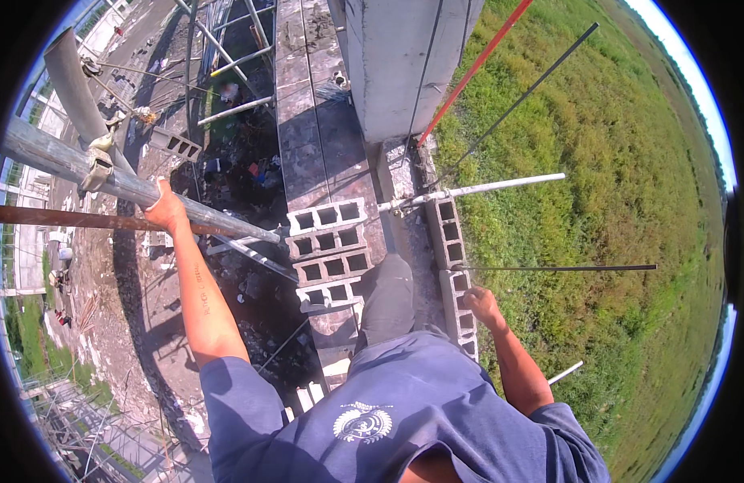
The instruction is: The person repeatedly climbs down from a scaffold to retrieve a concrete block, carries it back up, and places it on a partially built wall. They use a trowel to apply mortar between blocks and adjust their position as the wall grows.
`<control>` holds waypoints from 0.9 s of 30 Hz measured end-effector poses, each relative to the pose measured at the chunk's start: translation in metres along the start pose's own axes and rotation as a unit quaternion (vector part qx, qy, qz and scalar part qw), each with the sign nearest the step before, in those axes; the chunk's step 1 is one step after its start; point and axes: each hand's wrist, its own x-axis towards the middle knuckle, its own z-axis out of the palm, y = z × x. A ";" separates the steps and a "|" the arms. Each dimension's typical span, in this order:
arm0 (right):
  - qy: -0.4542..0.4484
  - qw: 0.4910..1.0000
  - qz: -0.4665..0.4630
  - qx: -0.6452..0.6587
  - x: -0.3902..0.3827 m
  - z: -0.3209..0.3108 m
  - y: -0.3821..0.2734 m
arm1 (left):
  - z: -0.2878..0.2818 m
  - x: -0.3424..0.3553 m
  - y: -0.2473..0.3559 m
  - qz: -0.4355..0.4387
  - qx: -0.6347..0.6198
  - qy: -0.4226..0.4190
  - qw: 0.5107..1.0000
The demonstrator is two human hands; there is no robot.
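My left hand [167, 209] is wrapped around a thick grey scaffold pipe [235, 224] that slopes down toward the walkway. A rusty brown pipe [74, 216] passes just below that hand. On the other side, my right hand [485, 306] has its fingers curled over the top of a grey hollow concrete block [450, 304] in the wall row; its fingertips are partly hidden. Another hollow block [433, 219] lies ahead in the same row. Several hollow blocks [328, 228] sit side by side on the walkway, left of my leg [388, 298].
A concrete column [404, 64] rises ahead beside the plank walkway [320, 149]. A red bar [477, 74], dark rods [525, 97] and a whitish pipe [509, 185] stick out over the grass [581, 185]. A deep drop with rubble [243, 173] and scaffolding lies left.
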 end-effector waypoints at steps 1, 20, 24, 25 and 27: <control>-0.002 0.999 0.029 0.021 0.000 -0.005 -0.008 | 0.001 -0.001 -0.004 0.023 0.020 0.019 0.999; -0.110 0.959 -0.226 0.132 0.359 0.012 -0.283 | -0.035 -0.025 0.013 -0.064 -0.150 0.041 0.986; -0.157 0.945 -0.215 0.188 0.381 0.019 -0.337 | -0.040 -0.034 0.025 -0.275 -0.062 0.118 0.952; -0.171 0.951 -0.195 0.168 0.383 0.022 -0.345 | -0.041 -0.037 0.027 -0.198 -0.106 0.092 0.970; -0.200 0.954 -0.193 0.109 0.398 0.026 -0.359 | -0.043 -0.041 0.029 -0.137 -0.085 0.078 0.984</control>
